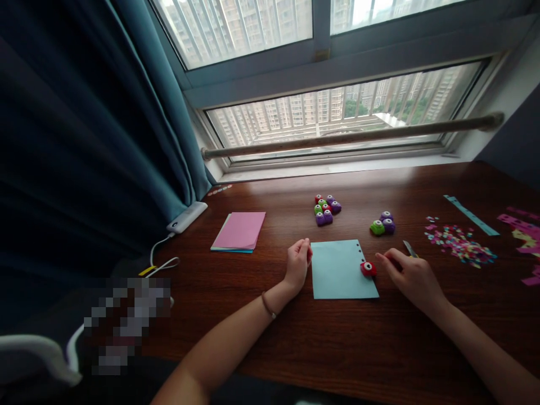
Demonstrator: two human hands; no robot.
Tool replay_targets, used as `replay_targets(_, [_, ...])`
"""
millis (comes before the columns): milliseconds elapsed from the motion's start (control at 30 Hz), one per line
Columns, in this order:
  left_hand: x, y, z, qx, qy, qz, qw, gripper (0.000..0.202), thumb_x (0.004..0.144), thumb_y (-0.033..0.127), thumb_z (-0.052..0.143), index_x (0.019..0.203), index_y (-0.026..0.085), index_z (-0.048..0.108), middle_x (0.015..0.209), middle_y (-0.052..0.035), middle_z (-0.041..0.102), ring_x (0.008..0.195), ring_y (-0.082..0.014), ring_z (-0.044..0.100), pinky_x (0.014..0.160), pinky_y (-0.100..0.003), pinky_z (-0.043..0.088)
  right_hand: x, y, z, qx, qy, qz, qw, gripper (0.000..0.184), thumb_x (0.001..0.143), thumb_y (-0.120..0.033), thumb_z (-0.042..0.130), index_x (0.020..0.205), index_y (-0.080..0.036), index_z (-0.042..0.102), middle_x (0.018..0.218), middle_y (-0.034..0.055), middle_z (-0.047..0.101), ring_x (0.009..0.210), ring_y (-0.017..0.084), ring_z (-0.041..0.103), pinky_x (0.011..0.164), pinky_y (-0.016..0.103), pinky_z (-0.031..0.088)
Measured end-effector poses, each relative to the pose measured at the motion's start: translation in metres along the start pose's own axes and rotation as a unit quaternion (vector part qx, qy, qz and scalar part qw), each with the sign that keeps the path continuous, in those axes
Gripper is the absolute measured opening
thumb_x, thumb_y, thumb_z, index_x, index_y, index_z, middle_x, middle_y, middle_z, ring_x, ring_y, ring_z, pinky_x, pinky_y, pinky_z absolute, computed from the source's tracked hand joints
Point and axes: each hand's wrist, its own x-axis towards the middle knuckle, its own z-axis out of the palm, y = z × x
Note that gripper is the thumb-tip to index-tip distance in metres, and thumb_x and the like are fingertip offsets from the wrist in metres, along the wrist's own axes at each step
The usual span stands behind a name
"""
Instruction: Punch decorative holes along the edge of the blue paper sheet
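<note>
A light blue sheet of paper point(340, 270) lies on the wooden desk point(320, 332), with small holes along its right edge. A red paper punch point(368, 268) sits on that right edge. My left hand point(297, 263) rests at the sheet's left edge, fingers curled in a loose fist, touching or nearly touching the paper. My right hand point(411, 274) lies just right of the red punch, fingertips close to it but apart, fingers loosely bent, nothing held.
Behind the sheet stand a cluster of several coloured punches point(326, 209) and a smaller group point(383, 224). A pink paper stack point(239, 231) lies left. Confetti point(459, 244), a blue strip point(470, 215) and pink scraps point(525, 230) lie right. A small blade point(409, 248) lies beyond my right hand.
</note>
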Motion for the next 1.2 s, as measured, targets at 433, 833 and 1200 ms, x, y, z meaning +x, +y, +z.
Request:
replay_targets(433, [-0.0006,0.0022,0.0005,-0.001,0.002,0.000,1.000,0.044,0.077,0.053,0.049,0.055,0.017,0.039,0.047,0.0049,0.035,0.039,-0.0056,0.030,0.037,-0.019,0.022,-0.0011,0.0027,-0.0008,-0.009,0.002,-0.004,1.000,0.045,0.090,-0.056,0.034,0.069,-0.021,0.052,0.048,-0.0029,0.048,0.041,0.014,0.046,0.049,0.027,0.029])
replay_targets(833, [0.0006,-0.0016,-0.0012,-0.003,-0.001,0.009,1.000,0.041,0.079,0.049,0.048,0.056,0.016,0.040,0.045,0.0051,0.034,0.039,-0.0062,0.030,0.036,-0.019,0.022,-0.0015,0.0022,-0.0025,-0.028,0.010,-0.006,1.000,0.050,0.089,-0.061,0.030,0.069,-0.021,0.053,0.048,-0.0030,0.046,0.041,0.014,0.045,0.048,0.027,0.028])
replay_targets(1200, [-0.0007,-0.0042,-0.0005,-0.002,-0.004,0.021,1.000,0.041,0.082,0.047,0.045,0.055,0.016,0.039,0.045,0.0053,0.033,0.039,-0.0060,0.029,0.037,-0.018,0.022,-0.0008,0.0019,-0.0031,-0.040,0.010,0.001,0.999,0.055,0.088,-0.064,0.026,0.068,-0.020,0.053,0.048,-0.0021,0.047,0.041,0.014,0.046,0.050,0.027,0.031])
